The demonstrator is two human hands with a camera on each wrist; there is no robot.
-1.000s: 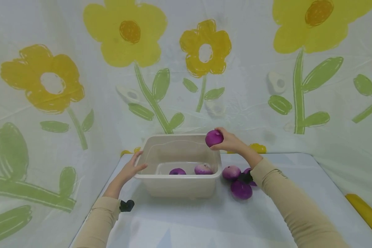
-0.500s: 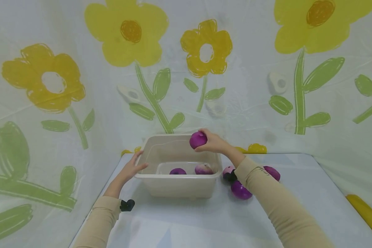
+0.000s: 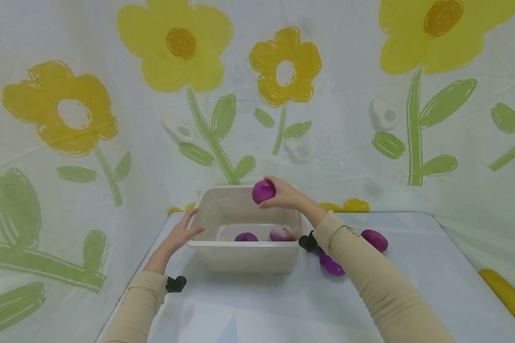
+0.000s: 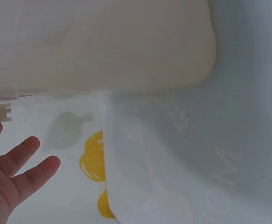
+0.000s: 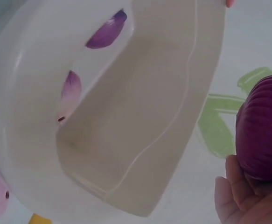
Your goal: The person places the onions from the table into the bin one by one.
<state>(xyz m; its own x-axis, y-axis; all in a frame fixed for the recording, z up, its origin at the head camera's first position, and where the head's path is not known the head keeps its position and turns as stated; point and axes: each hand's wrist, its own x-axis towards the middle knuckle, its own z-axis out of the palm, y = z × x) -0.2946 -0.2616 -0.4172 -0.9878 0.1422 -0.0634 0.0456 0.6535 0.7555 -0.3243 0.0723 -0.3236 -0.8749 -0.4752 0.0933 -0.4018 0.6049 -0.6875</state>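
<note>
Cupping the purple onion (image 3: 263, 191) over the tub (image 3: 244, 255), the right hand (image 3: 284, 195) curls its fingers round a firm, smooth, likely slippery ball best held across its middle, while the left hand (image 3: 181, 234) rests open-fingered against the rim.

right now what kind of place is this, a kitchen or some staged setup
Most likely a staged setup, not a real kitchen: a flower-printed sheet hangs as the backdrop, the table is draped in cloth, and the only things out are a plastic tub and purple onions, one in the right hand.
</note>
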